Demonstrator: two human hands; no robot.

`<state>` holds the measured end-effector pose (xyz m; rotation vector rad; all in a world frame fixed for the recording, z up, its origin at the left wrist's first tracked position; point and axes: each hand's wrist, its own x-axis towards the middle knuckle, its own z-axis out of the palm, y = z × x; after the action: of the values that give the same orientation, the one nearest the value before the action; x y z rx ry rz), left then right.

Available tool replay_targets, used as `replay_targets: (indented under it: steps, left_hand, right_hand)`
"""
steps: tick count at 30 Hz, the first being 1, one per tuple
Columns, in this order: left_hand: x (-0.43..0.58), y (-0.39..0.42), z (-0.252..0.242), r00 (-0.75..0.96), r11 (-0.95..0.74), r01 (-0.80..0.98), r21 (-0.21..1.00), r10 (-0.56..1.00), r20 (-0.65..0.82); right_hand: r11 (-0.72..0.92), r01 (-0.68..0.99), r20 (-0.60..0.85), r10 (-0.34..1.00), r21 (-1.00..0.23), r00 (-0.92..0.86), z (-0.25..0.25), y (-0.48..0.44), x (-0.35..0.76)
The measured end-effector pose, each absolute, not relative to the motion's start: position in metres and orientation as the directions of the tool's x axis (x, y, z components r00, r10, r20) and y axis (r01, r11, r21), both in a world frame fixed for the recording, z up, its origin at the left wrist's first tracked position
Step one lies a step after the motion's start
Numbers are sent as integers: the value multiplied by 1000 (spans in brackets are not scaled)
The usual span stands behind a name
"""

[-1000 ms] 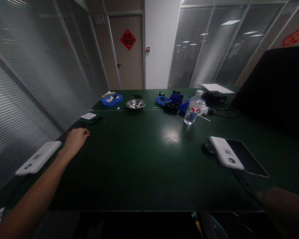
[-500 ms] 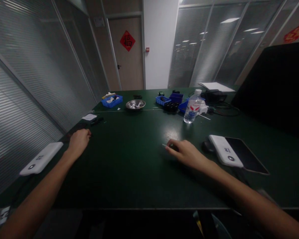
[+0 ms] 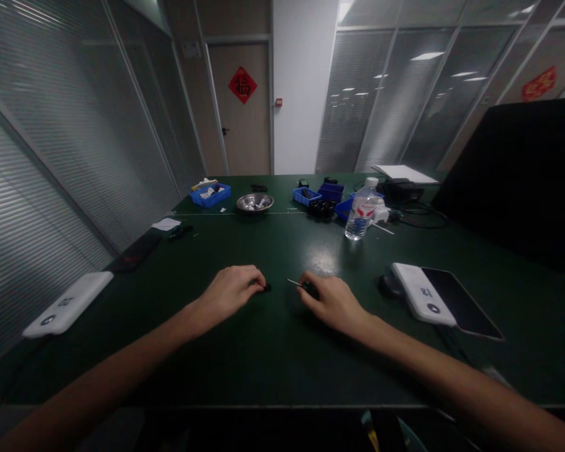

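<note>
My left hand [image 3: 234, 289] is closed in a pinch on a small black piece [image 3: 267, 287] near the middle of the dark green table [image 3: 245, 370]. What kind of piece it is cannot be made out. Facing it, my right hand [image 3: 332, 300] is wrapped round a small screwdriver [image 3: 294, 282]. Its thin metal shaft points left, towards the black piece, and the dark handle is mostly inside my fingers. A short gap separates the shaft's tip from the piece.
At the back are a steel bowl [image 3: 255, 211], a blue basket [image 3: 210, 202] and several blue trays. A water bottle [image 3: 361, 210] stands right of centre. White power banks [image 3: 68, 306] lie at both sides, with a dark mouse [image 3: 390, 285] and tablet [image 3: 461, 301] at right.
My left hand has come from the table's left side to the middle with the black piece. My right hand has shifted slightly left with the screwdriver. The view has tilted up a little.
</note>
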<state>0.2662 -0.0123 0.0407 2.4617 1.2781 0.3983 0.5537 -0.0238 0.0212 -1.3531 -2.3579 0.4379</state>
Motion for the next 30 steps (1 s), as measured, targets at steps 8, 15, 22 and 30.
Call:
replay_targets:
  steps: [8,15,22,30]
  left_hand:
    - [307,-23,14,643,-677,640,363,731,230]
    - [301,-18,2,527,-559,583,590,812,249]
    - [301,-16,1,511,-534,613,582,830,224]
    - [300,-14,1,534,-546,596,589,817,217]
  right_hand:
    - [492,698,229,868,-521,-441,3,-15,551]
    - [527,672,226,844,-519,-487,-1,-19,552]
    - [551,696,226,831,-461,-508,-1,-22,552]
    - [559,684,203,822,-470,-532,0,-19,555]
